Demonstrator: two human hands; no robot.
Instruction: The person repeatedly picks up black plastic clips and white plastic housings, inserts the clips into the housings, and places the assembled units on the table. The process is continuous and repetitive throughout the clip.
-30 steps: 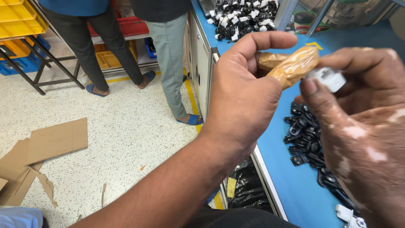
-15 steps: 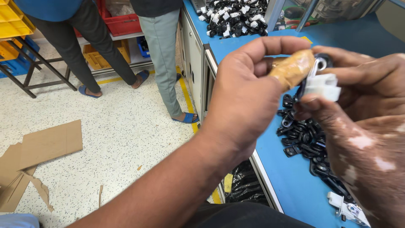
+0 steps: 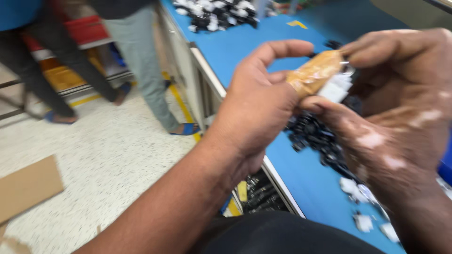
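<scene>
L hand [image 3: 256, 110] and R hand [image 3: 400, 113] meet chest-high above blue desk [image 3: 301, 181]. L fingers pinch tan taped piece [image 3: 314, 73]; R fingers clamp white clip [image 3: 335, 88] against it, close for alignment. Black parts pile [image 3: 313, 136] beneath. Bystanders' legs [image 3: 141, 61] beyond.

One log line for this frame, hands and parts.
left hand: holds tan taped finger wrap | right hand: pinches small white plastic part | below: black parts pile, blue bench

White clip [image 3: 335, 88], small plastic piece, pinched in the right hand [image 3: 400, 127] above the blue bench, pressed against the left hand's [image 3: 259, 110] tan taped fingertip [image 3: 313, 73]; blurred, details unclear.
</scene>
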